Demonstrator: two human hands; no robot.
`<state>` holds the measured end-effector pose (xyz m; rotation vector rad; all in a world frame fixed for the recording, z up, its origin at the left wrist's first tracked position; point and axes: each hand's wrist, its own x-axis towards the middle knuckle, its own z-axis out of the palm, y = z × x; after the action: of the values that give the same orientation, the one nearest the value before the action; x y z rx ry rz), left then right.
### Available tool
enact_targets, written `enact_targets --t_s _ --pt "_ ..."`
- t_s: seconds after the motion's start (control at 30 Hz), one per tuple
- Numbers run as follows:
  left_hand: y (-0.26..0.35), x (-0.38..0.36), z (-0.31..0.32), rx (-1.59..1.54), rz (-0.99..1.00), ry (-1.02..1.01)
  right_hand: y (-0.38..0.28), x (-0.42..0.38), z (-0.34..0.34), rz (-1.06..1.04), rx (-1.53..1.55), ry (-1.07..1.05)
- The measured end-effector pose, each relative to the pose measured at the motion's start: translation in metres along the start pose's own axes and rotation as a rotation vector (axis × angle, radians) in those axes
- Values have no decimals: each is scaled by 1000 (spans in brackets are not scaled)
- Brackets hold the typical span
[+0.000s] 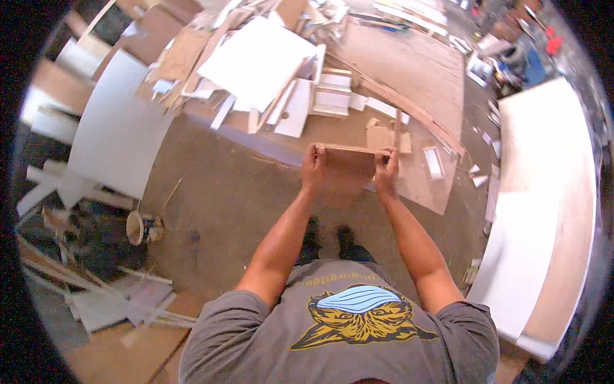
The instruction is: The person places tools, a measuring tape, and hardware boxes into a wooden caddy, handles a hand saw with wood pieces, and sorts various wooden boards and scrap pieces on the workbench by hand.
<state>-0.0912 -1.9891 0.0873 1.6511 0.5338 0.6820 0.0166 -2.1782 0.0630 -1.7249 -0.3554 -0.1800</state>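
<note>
Here, two bare hands hold a brown board [348, 168] out in front of the body, above the floor [224, 205]. The left hand [313, 168] pinches one end, and the right hand [386, 171] pinches the other. The hands are well apart, with the board between them. The thumbs seem to be on the near side, but I cannot see all the fingers behind.

The board has a pale top edge and a dark, flat face. It looks like wood, so I think it is stiff and will not flop. It seems light enough for two hands, and it should not break easily. The face may be a bit smooth, so fingers could slide if the grip is loose. The edges might be scratchy too. The two ends look like good places to hold, because that should keep it level and stop it tipping.

Past the board is a messy pile with a big white panel [259, 64] on it. Small wood blocks [384, 136] lie near the right hand. A bucket [146, 228] is on the floor, off to the left.
</note>
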Motion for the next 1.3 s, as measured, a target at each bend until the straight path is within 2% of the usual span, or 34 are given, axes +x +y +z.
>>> enact_targets --t_s 0.03,0.13,0.27,0.33,0.47,0.53,0.6,0.67,0.7,0.77,0.83,0.9,0.97,1.07,1.1,1.2,1.23,1.3 --pt "2 -7 -8 -9 -3 40 -10 -3 3 -49 1 -25" --pt "23 -34 -36 -143 54 150 -44 -11 14 51 93 -265" --pt "35 -64 -96 -105 132 399 -108 -28 53 -96 107 -415" --pt "56 -83 -131 -146 148 496 -138 -42 81 -105 205 -512" --pt "108 -145 -209 -67 150 785 -224 -103 129 -251 317 -701" --pt "124 -182 -255 31 210 900 -267 -145 150 -334 305 -773" --pt "134 -224 -302 26 196 1038 -303 -194 174 -305 395 -901" --pt "147 -278 -349 7 119 1112 -337 -253 199 -314 509 -977" --pt "145 -307 -375 -13 89 1133 -345 -283 216 -441 502 -973" --pt "157 -360 -416 -32 60 1230 -383 -338 234 -441 469 -1077" --pt "163 -409 -457 30 284 1317 -425 -393 245 -481 499 -1185" --pt "138 -461 -499 118 127 1610 -463 -448 253 -453 545 -1326" --pt "152 -514 -535 357 191 1703 -482 -508 273 -488 677 -1388" --pt "193 -572 -556 236 452 1718 -531 -580 275 -533 666 -1553" --pt "227 -580 -557 247 372 1924 -544 -607 278 -523 722 -1601" --pt "245 -635 -586 454 375 2074 -586 -677 284 -606 809 -1752" --pt "254 -649 -596 362 344 2160 -597 -703 292 -614 847 -1780" --pt "263 -676 -621 514 303 2273 -618 -756 310 -626 919 -1821"
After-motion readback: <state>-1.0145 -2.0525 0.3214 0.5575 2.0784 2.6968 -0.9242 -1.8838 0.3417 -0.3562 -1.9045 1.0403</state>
